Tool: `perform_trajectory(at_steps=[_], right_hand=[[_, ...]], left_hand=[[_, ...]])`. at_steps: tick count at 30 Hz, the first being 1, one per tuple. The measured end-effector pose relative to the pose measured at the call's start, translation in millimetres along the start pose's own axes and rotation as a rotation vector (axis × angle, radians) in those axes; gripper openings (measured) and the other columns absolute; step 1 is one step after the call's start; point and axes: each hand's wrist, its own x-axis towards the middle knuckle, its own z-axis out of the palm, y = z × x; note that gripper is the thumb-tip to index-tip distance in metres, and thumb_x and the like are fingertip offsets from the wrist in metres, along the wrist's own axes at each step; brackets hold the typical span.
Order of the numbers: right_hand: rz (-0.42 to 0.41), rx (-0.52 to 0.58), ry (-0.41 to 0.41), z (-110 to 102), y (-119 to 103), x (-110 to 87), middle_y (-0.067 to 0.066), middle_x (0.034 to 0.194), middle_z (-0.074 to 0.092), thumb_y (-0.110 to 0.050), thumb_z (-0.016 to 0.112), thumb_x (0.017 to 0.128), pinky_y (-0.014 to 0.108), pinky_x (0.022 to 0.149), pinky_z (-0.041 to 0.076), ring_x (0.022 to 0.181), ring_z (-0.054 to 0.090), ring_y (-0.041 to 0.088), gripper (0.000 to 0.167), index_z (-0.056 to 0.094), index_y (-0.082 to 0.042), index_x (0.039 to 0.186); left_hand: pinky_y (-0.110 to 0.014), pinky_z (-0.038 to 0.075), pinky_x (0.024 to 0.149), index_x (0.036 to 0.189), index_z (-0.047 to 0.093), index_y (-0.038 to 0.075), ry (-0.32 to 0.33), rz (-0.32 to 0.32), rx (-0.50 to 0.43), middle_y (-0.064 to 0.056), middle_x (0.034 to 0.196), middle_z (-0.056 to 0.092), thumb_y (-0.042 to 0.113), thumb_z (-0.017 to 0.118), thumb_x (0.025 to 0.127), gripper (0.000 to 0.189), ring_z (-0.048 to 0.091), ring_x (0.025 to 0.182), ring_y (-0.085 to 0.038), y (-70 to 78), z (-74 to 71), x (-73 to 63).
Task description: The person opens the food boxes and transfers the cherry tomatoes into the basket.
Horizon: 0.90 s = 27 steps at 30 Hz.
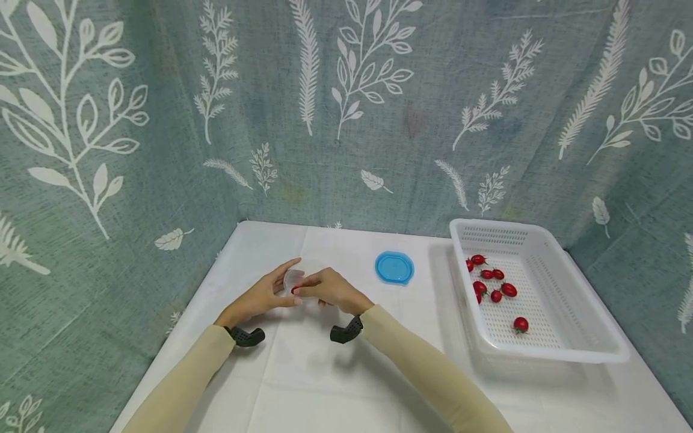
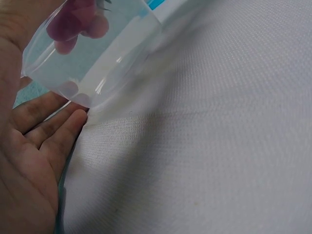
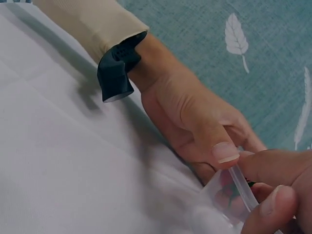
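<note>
A small clear plastic container (image 1: 293, 279) stands tilted on the white-covered table, its rim between the thumb and fingers of my left hand (image 1: 261, 297). My right hand (image 1: 334, 287) reaches over the container from the right, fingertips at its opening. They pinch a red cherry tomato (image 1: 295, 290), mostly covered by the fingers in the head view. Through the cloudy wall, the left wrist view shows the tomato (image 2: 73, 19) and pale fingertips. In the right wrist view, my left thumb (image 3: 225, 152) presses the container's rim (image 3: 243, 187).
A blue lid (image 1: 394, 268) lies flat on the table, right of my hands. Farther right stands a white perforated basket (image 1: 541, 294) holding several cherry tomatoes (image 1: 509, 290), most along its left side. A green leaf-patterned curtain (image 1: 346, 120) borders the table behind and at both sides.
</note>
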Motion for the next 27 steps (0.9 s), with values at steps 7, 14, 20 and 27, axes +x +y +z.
perform_trajectory(at_steps=[7,14,20,27], right_hand=[[-0.033,-0.032,0.019,-1.4,2.4,-1.3,-0.008,0.104,0.076,-0.032,0.08,0.092,0.024,0.046,0.034,0.051,0.039,0.012,0.021,0.082,-0.02,0.11],[-0.074,-0.081,0.035,-7.8,4.4,-4.0,-0.006,0.105,0.074,-0.029,0.081,0.091,0.028,0.046,0.039,0.059,0.047,0.016,0.024,0.079,-0.02,0.113],[-0.101,-0.106,0.038,-14.1,4.0,-7.4,-0.007,0.105,0.074,-0.027,0.08,0.092,0.025,0.044,0.036,0.05,0.037,0.014,0.019,0.08,-0.019,0.11],[-0.111,-0.168,0.073,-23.5,0.3,-15.8,-0.009,0.105,0.071,-0.035,0.081,0.091,0.029,0.05,0.044,0.066,0.049,0.013,0.021,0.08,-0.026,0.11]], left_hand=[[-0.056,0.025,0.122,0.164,0.021,0.037,-0.002,0.004,0.015,-0.004,0.171,0.013,0.031,0.085,0.089,0.099,0.016,0.156,-0.037,-1.2,-0.4,1.0],[-0.056,0.027,0.121,0.164,0.022,0.037,0.006,-0.013,0.046,-0.002,0.171,0.015,0.034,0.085,0.088,0.099,0.016,0.155,-0.037,-1.4,-0.2,1.7],[-0.055,0.028,0.121,0.165,0.021,0.034,0.008,-0.018,0.042,-0.001,0.171,0.012,0.033,0.086,0.087,0.101,0.014,0.155,-0.038,1.7,-0.8,0.7],[-0.056,0.027,0.121,0.165,0.021,0.035,0.009,-0.028,0.046,-0.004,0.171,0.012,0.033,0.085,0.088,0.1,0.014,0.155,-0.041,1.3,0.4,0.8]])
